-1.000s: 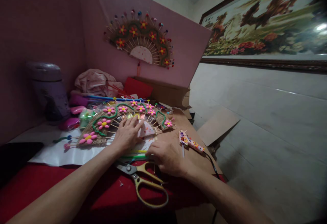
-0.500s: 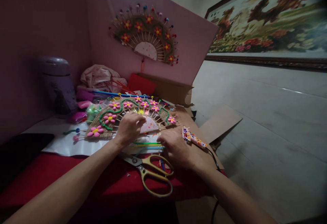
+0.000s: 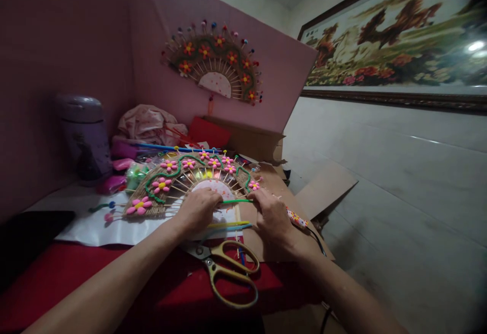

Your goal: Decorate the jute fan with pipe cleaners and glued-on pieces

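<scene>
A green pipe cleaner [image 3: 236,201] stretches level between my two hands. My left hand [image 3: 201,207] pinches one end, and my right hand [image 3: 269,214] grips the other. Just behind them lies a twine-wrapped fan [image 3: 152,171] with pink flowers, a green wavy line and thin sticks. Its pale half-round centre [image 3: 215,187] is partly covered by my left hand. Closer to me are a yellow pipe cleaner [image 3: 228,224] and a light blue pipe cleaner [image 3: 232,228]. Scissors with gold handles [image 3: 234,273] rest on the red cloth.
A flower-patterned glue gun [image 3: 297,218] with a black cord lies to the right on cardboard [image 3: 262,247]. A purple bottle [image 3: 83,136] stands at the left. Bagged supplies [image 3: 137,174] sit beside it. Behind, a second fan [image 3: 215,65] is on the pink board.
My hands have lifted the green pipe cleaner from beside the yellow and blue ones. The left hand has come down off the fan's centre; the right has risen slightly. The view has tilted up a little.
</scene>
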Available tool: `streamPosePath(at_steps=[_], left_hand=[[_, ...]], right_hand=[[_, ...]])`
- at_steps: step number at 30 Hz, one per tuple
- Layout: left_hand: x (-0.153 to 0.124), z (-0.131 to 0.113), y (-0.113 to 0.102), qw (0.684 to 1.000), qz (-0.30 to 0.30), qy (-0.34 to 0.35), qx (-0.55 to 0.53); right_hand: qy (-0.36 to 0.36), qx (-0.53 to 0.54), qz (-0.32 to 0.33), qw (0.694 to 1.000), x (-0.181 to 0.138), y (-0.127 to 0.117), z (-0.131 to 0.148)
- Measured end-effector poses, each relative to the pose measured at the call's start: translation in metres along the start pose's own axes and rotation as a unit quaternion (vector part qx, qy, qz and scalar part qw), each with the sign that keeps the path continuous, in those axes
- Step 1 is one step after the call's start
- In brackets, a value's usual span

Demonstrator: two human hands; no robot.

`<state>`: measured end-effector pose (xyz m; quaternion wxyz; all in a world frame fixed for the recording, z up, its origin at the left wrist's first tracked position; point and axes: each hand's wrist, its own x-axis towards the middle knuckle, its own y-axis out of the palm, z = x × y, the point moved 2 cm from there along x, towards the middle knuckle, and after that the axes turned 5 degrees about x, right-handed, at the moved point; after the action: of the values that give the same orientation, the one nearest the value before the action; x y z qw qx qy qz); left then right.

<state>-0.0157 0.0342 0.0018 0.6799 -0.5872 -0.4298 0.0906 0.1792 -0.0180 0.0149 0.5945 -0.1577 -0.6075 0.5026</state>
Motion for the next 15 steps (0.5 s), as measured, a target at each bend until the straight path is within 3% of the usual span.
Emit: streamPosePath(at_steps=[7,11,15], left_hand=[[-0.001,0.003,-0.001,0.997,-0.008,-0.057,0.051],[0.0,0.001,0.002,0.998,-0.013,-0.058,0.018],[0.001,0.004,0.001,0.991,-0.065,-0.111,-0.046]], right_hand=[[-0.005,0.092,0.105,0.99,0.024,0.001,-0.004],[-0.03,0.102,0.068,0.992,0.029,0.013,0.009],[-0.045,0.062,0.03,0.997,0.027,0.025,0.018]])
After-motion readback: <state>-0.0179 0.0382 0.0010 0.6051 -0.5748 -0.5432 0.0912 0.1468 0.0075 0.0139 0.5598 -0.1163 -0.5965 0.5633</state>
